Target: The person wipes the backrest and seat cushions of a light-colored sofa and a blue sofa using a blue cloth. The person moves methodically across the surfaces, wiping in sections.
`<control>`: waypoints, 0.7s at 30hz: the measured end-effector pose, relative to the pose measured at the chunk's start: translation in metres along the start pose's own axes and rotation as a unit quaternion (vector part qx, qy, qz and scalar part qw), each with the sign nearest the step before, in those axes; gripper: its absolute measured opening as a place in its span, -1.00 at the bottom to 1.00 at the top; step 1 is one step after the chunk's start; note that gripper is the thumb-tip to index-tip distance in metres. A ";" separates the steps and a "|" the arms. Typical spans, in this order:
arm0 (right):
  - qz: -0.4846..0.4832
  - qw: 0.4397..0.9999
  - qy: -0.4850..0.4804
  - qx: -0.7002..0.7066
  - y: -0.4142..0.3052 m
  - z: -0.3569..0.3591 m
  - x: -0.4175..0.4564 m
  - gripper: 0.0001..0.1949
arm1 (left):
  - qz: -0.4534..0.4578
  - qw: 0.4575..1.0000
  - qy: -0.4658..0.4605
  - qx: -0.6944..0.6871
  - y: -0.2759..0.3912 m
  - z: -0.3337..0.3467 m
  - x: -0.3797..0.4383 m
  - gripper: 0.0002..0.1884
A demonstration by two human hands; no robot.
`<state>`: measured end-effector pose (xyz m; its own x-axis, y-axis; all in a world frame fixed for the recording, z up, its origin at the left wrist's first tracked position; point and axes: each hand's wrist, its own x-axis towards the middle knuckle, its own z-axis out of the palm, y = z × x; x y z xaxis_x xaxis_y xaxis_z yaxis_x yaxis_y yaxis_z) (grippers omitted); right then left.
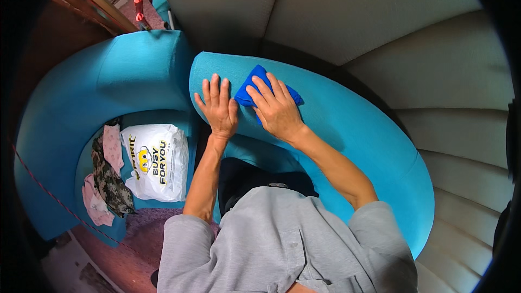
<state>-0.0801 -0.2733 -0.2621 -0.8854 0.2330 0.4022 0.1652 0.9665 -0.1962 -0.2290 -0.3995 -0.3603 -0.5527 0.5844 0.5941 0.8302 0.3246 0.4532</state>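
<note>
A curved sofa backrest in turquoise fabric [362, 138] spans the view before me. On its top, near the left end, my left hand [219, 110] rests flat with its fingers spread and holds nothing. Just to the right, my right hand [279, 110] presses a folded blue cloth [256, 79] against the fabric. The fingers lie over the cloth, and its corners stick out above and to the right of them. A darker patch shows on the fabric to the right of my right wrist.
To the left stands a second turquoise sofa section [134, 65]. On its seat lie a white plastic bag [163, 162], a camouflage garment [112, 187] and pink cloths [112, 146]. A red cord [61, 203] crosses the lower left. Grey padded wall panels [325, 16] curve behind the backrest.
</note>
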 end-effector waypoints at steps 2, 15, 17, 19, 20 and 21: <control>-0.013 1.000 -0.002 -0.002 0.001 0.003 0.005 -0.55 | -0.006 1.000 0.012 -0.015 -0.006 0.004 -0.006 -0.41; -0.029 0.999 -0.037 0.019 -0.013 0.011 0.025 -0.52 | -0.086 0.992 0.079 -0.044 -0.004 0.023 -0.029 -0.30; -0.037 0.997 -0.067 0.004 -0.013 0.005 0.014 -0.50 | -0.079 0.990 0.096 -0.064 -0.005 0.028 -0.031 -0.29; -0.042 0.997 -0.070 -0.015 -0.011 0.006 0.024 -0.47 | -0.076 0.992 0.086 -0.049 -0.004 0.030 -0.030 -0.32; -0.033 0.997 -0.065 -0.014 -0.012 0.011 0.029 -0.46 | -0.060 0.995 0.073 -0.041 -0.007 0.027 -0.032 -0.32; -0.027 0.998 -0.049 -0.011 -0.012 0.017 0.034 -0.47 | -0.036 0.997 0.063 -0.036 -0.011 0.025 -0.028 -0.31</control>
<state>-0.1198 -0.2786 -0.2608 -0.9317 0.1696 0.3212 0.1242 0.9797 -0.1572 -0.2207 -0.4006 -0.3984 -0.6197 0.4626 0.6340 0.7827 0.3052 0.5424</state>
